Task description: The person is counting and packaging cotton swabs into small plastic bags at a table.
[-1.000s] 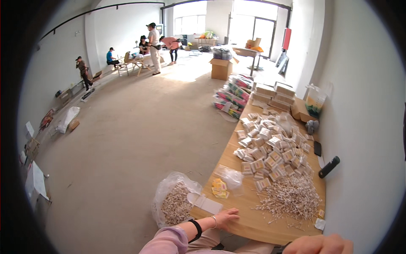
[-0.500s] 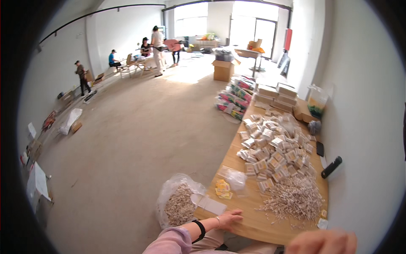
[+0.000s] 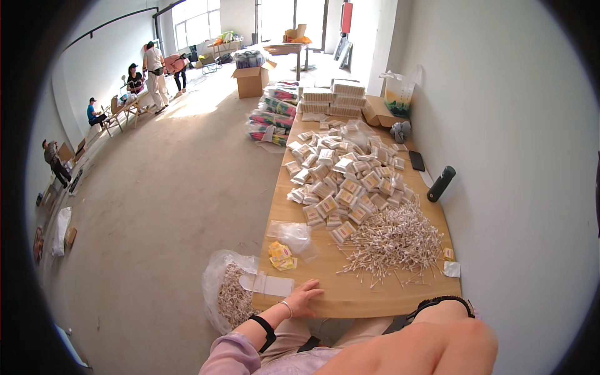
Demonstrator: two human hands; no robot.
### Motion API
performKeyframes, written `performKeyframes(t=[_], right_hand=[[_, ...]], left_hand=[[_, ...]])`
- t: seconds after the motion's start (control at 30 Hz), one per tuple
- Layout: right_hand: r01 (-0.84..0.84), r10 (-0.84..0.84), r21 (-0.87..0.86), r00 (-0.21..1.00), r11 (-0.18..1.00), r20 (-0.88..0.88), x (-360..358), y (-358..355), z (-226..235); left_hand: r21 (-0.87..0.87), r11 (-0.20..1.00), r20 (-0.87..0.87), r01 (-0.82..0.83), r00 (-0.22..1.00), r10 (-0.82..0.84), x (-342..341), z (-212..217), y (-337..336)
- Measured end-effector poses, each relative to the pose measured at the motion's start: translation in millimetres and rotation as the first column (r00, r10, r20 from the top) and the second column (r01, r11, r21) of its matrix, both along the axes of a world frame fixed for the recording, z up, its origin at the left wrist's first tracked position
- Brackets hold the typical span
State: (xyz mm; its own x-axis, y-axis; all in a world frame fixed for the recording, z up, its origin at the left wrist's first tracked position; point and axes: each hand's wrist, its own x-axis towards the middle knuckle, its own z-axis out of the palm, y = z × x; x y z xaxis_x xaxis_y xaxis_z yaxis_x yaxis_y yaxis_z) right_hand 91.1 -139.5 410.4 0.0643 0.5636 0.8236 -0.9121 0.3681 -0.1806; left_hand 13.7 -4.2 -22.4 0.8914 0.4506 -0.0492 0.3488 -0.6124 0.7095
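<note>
My left hand [image 3: 305, 299] lies flat at the table's near edge with fingers stretched out and nothing in it. Just left of it, a flat white piece with a rounded end [image 3: 272, 285] reaches past the table's left edge. My right hand [image 3: 415, 350] is raised close to the camera, its back showing and its fingers hidden. Behind it a black frilly band [image 3: 440, 303] circles the wrist. Loose cotton swabs [image 3: 397, 240] are heaped ahead on the right, against a pile of bagged cotton swab packs [image 3: 344, 165]. Yellow cards [image 3: 282, 255] lie by clear plastic bags [image 3: 294, 235].
An open plastic bag of cotton swabs [image 3: 212, 284] stands on the floor left of the wooden table [image 3: 350, 299]. A black cylinder [image 3: 441, 184] and a phone [image 3: 417, 160] lie along the right wall. Stacked packs [image 3: 347, 94] fill the far end. Several people are far left.
The view has swung right. My right hand has come up from beyond the table's near edge toward the camera. My left hand stays at the table edge.
</note>
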Motion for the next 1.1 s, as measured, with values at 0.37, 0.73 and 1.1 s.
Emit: performKeyframes(t=[0.37, 0.73, 1.1], right_hand=[[0.288, -0.290, -0.047, 0.957, 0.956, -0.024, -2, -8, -12], [0.225, -0.207, 0.215, 0.973, 0.950, -0.104, -8, 15, -16], [-0.225, 0.125, 0.357, 0.951, 0.907, 0.281, 10, 15, 0]], left_hand=[[0.061, 0.998, -0.033, 0.002, 0.999, 0.000, -2, 7, 1], [0.040, 0.999, -0.021, 0.011, 1.000, -0.011, 2, -5, 1], [0.088, 0.995, 0.097, 0.042, 0.994, -0.051, -8, -35, 10]])
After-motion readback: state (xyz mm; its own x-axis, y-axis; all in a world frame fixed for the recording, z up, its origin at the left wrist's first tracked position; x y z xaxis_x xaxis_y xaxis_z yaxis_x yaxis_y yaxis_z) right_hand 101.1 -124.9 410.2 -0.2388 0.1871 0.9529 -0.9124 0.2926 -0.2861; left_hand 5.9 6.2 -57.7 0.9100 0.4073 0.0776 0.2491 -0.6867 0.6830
